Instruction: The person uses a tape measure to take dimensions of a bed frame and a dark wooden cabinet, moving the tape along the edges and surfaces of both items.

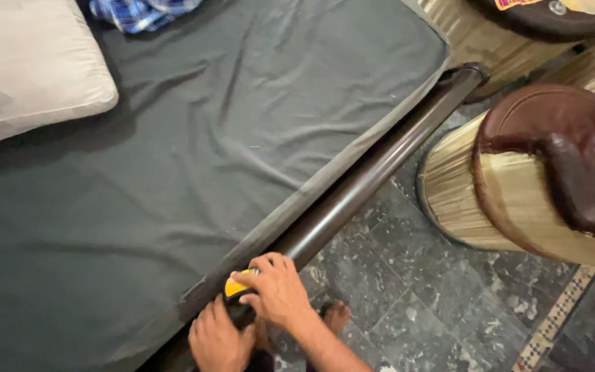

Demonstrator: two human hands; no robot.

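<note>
Beside the dark-sheeted bed (173,172), both hands, left hand (218,341) and right hand (277,289), close around a yellow-and-black tape measure (235,288), bracing it against the brown metal rail (366,179).

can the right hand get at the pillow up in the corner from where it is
Probably not without moving. The right hand is down at the bed rail on a yellow and black object, and the pillow lies across the whole dark sheet. Nothing blocks the way.

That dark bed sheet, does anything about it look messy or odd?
The dark sheet is creased and rumpled. Near both hands, left and right, its edge rides up, baring the brown bed rail. Nothing looks damaged.
</note>
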